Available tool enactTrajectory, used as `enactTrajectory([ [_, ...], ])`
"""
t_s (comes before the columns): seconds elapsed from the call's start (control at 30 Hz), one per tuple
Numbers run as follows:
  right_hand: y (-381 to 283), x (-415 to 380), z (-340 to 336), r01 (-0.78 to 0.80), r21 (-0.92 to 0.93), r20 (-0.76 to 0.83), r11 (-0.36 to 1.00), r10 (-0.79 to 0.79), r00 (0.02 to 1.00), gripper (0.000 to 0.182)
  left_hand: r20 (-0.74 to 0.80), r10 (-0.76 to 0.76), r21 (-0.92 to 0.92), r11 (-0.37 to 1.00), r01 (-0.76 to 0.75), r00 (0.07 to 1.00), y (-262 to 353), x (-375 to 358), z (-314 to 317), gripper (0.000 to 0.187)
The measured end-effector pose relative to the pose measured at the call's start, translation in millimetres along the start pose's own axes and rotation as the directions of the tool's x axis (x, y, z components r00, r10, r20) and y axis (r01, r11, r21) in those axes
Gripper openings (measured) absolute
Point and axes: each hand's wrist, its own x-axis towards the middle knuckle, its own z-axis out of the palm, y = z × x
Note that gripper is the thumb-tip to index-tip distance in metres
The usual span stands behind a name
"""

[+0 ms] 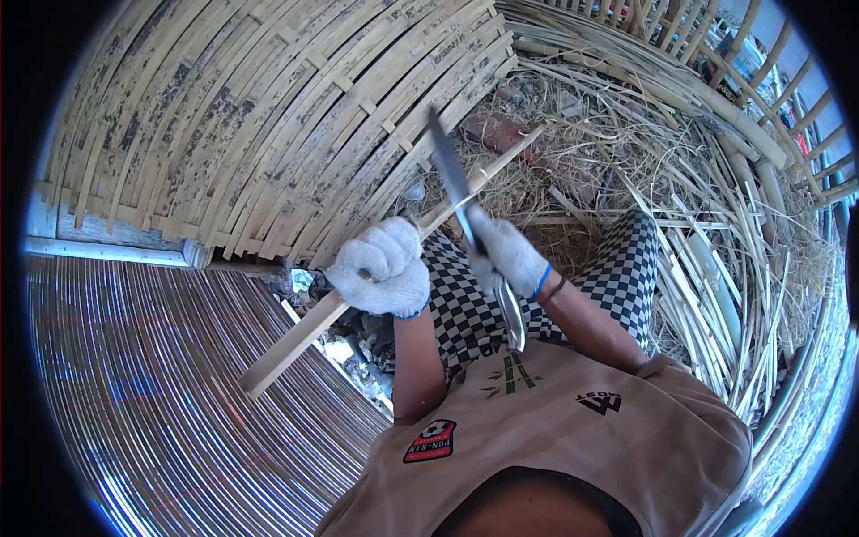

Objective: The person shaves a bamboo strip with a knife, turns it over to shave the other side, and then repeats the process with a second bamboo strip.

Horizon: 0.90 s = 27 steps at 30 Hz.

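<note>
My left hand (380,267), in a whitish knit glove, is closed around a long pale bamboo strip (295,347). The strip slants from the lower left up to a thin end at the upper right. In my right hand (510,257), gloved as well, is a long knife (450,161) with a dark blade pointing up and away from me. Its shiny handle end sticks out below the fist. The blade crosses the strip just beyond my left hand and seems to touch it; a thin light sliver shows near the crossing.
A large woven bamboo panel (259,116) fills the upper left. Below it lies a slatted surface (170,376). Shavings (582,170) cover the ground ahead, with cut strips (702,295) piled on the right. A bamboo rail fence (761,76) stands at the upper right. Checkered trousers (622,259) cover my legs.
</note>
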Motion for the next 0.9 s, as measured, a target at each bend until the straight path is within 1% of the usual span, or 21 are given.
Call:
enactTrajectory([
  [0.07, 13, -2, 1, 0.14, -0.031, 0.129, 0.99, -0.135, 0.982, 0.053, 0.012, -0.017, -0.022, 1.0, 0.017, 1.0, 7, -3, -6, 0.061],
  [0.1, 14, -2, -5, 0.081, 0.034, 0.132, 0.996, -0.085, 0.988, 0.053, -0.03, -0.056, -0.071, 0.996, 0.054, 0.998, 0, -8, -7, 0.057],
  [0.13, 9, -2, -8, 0.036, 0.09, 0.144, 0.995, -0.049, 0.988, 0.052, -0.033, -0.045, -0.044, 0.998, 0.044, 0.998, -1, -10, -6, 0.052],
  [0.17, 7, 1, -10, 0.091, 0.047, 0.062, 0.995, -0.094, 0.994, 0.051, -0.028, -0.031, -0.018, 0.999, 0.031, 0.999, -1, -8, -5, 0.047],
  [0.2, 11, 9, -18, 0.119, 0.07, 0.023, 0.99, -0.121, 0.992, 0.049, -0.024, -0.022, 0.008, 1.0, 0.022, 0.999, 0, -7, -4, 0.043],
  [0.23, 15, 16, -25, 0.096, 0.192, -0.022, 0.977, -0.093, 0.995, 0.048, -0.02, -0.036, 0.096, 0.995, 0.038, 0.999, 5, -8, -4, 0.038],
  [0.3, 27, 26, -40, 0.084, 0.442, -0.08, 0.893, -0.054, 0.995, 0.042, -0.098, -0.009, 0.213, 0.977, 0.03, 0.995, 10, -6, 0, 0.034],
  [0.33, 29, 28, -43, 0.115, 0.508, -0.141, 0.854, -0.049, 0.989, 0.041, -0.137, 0.009, 0.27, 0.962, 0.029, 0.991, 13, -3, 3, 0.032],
  [0.37, 32, 29, -47, 0.152, 0.568, -0.203, 0.809, -0.041, 0.978, 0.04, -0.217, 0.043, 0.294, 0.956, 0.023, 0.975, 18, 3, 8, 0.024],
  [0.4, 36, 29, -51, 0.192, 0.623, -0.264, 0.758, -0.026, 0.964, 0.039, -0.265, 0.118, 0.303, 0.953, -0.033, 0.957, 23, 8, 7, 0.022],
  [0.43, 53, 38, -64, 0.227, 0.678, -0.287, 0.699, -0.032, 0.957, 0.036, -0.387, 0.199, 0.303, 0.95, -0.08, 0.9, 29, 15, 11, 0.024],
  [0.47, 57, 38, -71, 0.231, 0.702, -0.291, 0.673, -0.024, 0.956, 0.036, -0.502, 0.272, 0.309, 0.943, -0.124, 0.821, 35, 20, 13, 0.026],
  [0.53, 66, 37, -83, 0.233, 0.749, -0.295, 0.62, -0.003, 0.956, 0.035, -0.352, 0.275, 0.319, 0.934, -0.161, 0.895, 59, 16, -17, 0.038],
  [0.57, 70, 36, -86, 0.246, 0.74, -0.307, 0.626, -0.012, 0.952, 0.033, -0.273, 0.275, 0.322, 0.929, -0.182, 0.922, 70, 15, -27, 0.046],
  [0.67, 74, 36, -92, 0.236, 0.719, -0.313, 0.654, 0.003, 0.95, 0.029, -0.298, 0.32, 0.302, 0.925, -0.229, 0.899, 82, 9, -42, 0.062],
  [0.7, 75, 36, -94, 0.233, 0.711, -0.302, 0.663, -0.011, 0.953, 0.028, -0.302, 0.268, 0.247, 0.949, -0.196, 0.915, 89, 7, -47, 0.07],
  [0.77, 71, 34, -94, 0.232, 0.697, -0.28, 0.679, -0.04, 0.959, 0.025, -0.331, 0.305, 0.392, 0.905, -0.164, 0.893, 88, 16, -28, 0.072],
  [0.8, 68, 33, -94, 0.232, 0.652, -0.281, 0.722, -0.054, 0.958, 0.023, -0.342, 0.324, 0.459, 0.877, -0.144, 0.882, 88, 20, -19, 0.073],
  [0.83, 63, 31, -91, 0.23, 0.604, -0.282, 0.763, -0.065, 0.957, 0.022, -0.443, 0.344, 0.436, 0.89, -0.136, 0.828, 85, 22, -17, 0.08],
  [0.87, 56, 27, -86, 0.225, 0.554, -0.283, 0.801, -0.074, 0.956, 0.021, -0.302, 0.23, 0.347, 0.93, -0.118, 0.925, 91, 22, -26, 0.081],
  [0.9, 51, 23, -80, 0.25, 0.46, -0.295, 0.852, -0.119, 0.948, 0.019, -0.14, 0.12, 0.261, 0.962, -0.08, 0.983, 103, 21, -42, 0.082],
])
